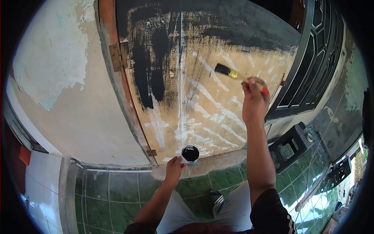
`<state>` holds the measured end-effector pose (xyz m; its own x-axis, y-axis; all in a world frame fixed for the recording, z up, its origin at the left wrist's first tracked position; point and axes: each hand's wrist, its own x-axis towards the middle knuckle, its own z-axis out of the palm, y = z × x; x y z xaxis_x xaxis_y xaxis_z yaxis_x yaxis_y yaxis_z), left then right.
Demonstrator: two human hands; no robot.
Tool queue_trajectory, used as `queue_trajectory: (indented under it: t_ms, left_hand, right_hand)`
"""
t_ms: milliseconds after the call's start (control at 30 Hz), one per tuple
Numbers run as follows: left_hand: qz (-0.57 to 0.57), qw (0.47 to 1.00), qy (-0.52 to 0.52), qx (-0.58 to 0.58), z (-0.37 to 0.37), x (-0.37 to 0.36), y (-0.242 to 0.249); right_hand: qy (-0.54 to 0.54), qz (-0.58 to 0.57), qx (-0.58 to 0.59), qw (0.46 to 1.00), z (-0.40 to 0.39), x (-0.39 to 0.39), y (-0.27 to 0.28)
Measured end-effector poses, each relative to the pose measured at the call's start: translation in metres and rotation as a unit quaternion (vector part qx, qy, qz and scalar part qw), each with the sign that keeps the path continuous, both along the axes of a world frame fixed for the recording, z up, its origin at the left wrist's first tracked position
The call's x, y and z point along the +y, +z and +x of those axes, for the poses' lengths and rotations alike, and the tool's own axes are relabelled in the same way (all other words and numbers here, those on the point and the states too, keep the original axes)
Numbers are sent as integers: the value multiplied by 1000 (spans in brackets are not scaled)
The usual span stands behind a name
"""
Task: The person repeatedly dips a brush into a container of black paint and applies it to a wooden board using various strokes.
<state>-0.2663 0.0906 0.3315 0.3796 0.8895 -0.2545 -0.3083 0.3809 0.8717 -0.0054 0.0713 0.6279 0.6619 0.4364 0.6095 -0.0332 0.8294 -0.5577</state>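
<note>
My right hand (255, 99) is raised and holds a paintbrush (230, 73) with black bristles and a yellow band, its tip against the tan door panel (202, 97). The door is black across the top and down the left strip, with white scratch marks lower down. My left hand (174, 168) holds a small can of black paint (190, 154) low in front of the door's bottom edge.
A rusty hinge (119, 56) joins the door to an orange-brown frame beside a peeling plaster wall (58, 70). A black metal grille door (315, 58) stands open at right. Green floor tiles (117, 191) lie below, with my grey-trousered legs.
</note>
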Motion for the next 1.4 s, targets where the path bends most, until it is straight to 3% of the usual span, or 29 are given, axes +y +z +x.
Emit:
queue_trajectory:
  t_ms: [233,333,500,567,667,700,767,833,867,900,967,1100,1167,1233,1300,1400]
  left_hand:
    - [-11,1000,25,5,-5,-10,-23]
    - [-7,999,36,3,-7,-10,-26]
    - [9,999,39,24,-13,-4,-40]
    - [5,998,33,46,-17,-6,-40]
    - [-6,998,34,51,-19,-9,-47]
    - [-13,998,42,47,-18,-9,-48]
    - [-25,997,48,48,-18,-15,-52]
    - [-27,997,50,56,-17,-15,-56]
    - [-31,997,46,53,-17,-16,-60]
    - [-33,997,41,50,-17,-17,-65]
    - [-35,997,36,56,-17,-20,-67]
    - [-39,996,46,70,-13,-26,-67]
    - [-42,996,40,68,-14,-27,-71]
    - [-39,997,29,64,-18,-29,-79]
    - [-39,997,19,61,-21,-31,-84]
    - [-43,997,13,69,-22,-36,-78]
  right_hand:
    - [-13,3,-92,996,-25,61,85]
    - [-80,-24,-152,985,4,66,88]
    - [-282,-70,-180,940,97,28,76]
    - [-338,-16,-159,927,118,12,75]
    - [-526,-43,-219,821,117,4,76]
    - [-523,-1,-242,817,127,19,73]
    - [-584,-89,-286,754,66,24,71]
    - [-499,-16,-354,791,24,50,68]
    - [-503,4,-387,773,1,61,68]
    - [-441,91,-398,799,-22,72,65]
    - [-363,71,-410,834,-62,79,65]
    - [-171,54,-250,951,-77,84,78]
    - [-143,40,-199,969,-43,78,84]
    - [-191,-19,-189,963,5,64,87]
    - [-272,-3,-199,942,60,54,85]
    - [-432,-63,-171,883,106,19,92]
